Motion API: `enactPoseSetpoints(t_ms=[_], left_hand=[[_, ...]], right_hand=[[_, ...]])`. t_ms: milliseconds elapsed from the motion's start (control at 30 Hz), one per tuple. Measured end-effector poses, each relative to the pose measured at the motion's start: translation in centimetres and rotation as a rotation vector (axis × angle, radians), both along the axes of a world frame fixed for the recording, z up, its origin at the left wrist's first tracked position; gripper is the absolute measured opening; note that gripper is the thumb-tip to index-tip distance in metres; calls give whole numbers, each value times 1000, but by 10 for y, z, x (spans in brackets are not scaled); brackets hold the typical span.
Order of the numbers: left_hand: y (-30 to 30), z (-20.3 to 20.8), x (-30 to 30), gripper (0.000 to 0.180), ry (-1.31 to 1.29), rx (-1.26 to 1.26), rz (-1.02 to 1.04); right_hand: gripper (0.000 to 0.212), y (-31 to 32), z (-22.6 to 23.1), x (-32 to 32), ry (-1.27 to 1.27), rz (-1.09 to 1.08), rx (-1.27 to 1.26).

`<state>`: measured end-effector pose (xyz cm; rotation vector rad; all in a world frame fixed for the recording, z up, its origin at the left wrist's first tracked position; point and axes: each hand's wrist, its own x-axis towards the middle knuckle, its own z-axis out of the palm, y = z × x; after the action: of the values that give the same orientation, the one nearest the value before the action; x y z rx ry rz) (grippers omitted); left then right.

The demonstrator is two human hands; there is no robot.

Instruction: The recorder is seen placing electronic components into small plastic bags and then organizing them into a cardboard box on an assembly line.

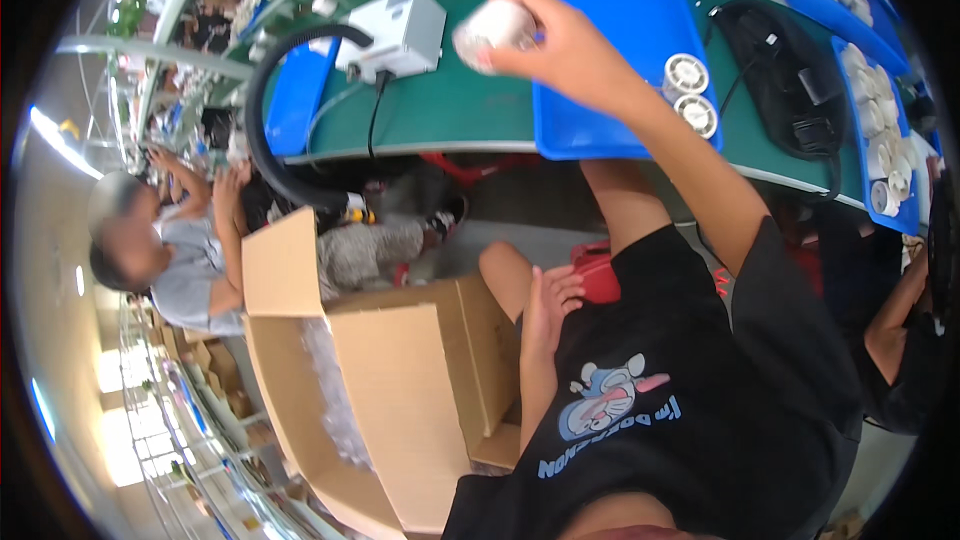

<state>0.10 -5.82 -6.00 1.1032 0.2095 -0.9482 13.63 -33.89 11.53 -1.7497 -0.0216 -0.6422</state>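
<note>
My right hand reaches over the green workbench with fingers closed around a white rounded part. The part is partly covered by the fingers, and its exact kind is not clear. Below it lies a blue tray; two white cylindrical parts with spoked round ends sit at the tray's right side. My left hand rests low by my lap, fingers loosely stretched and holding nothing. Close to its fingertips is a red object. An open cardboard box with clear plastic inside stands at my left.
A grey-white machine box with a thick black hose stands left of the tray. A black bag lies right of it. Blue bins of white parts line the far right. A person in grey sits at the left; another is at the right.
</note>
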Motion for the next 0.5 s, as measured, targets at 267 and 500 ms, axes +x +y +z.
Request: enactPoseSetpoints(t_ms=[267,500], left_hand=[[66,-32,4,46,-28,233,170],[118,-48,-45,49,144,503,342]], right_hand=[[85,-230,-23,145,286,-662,-461],[53,-311,-77,168,581,-998,-1014]])
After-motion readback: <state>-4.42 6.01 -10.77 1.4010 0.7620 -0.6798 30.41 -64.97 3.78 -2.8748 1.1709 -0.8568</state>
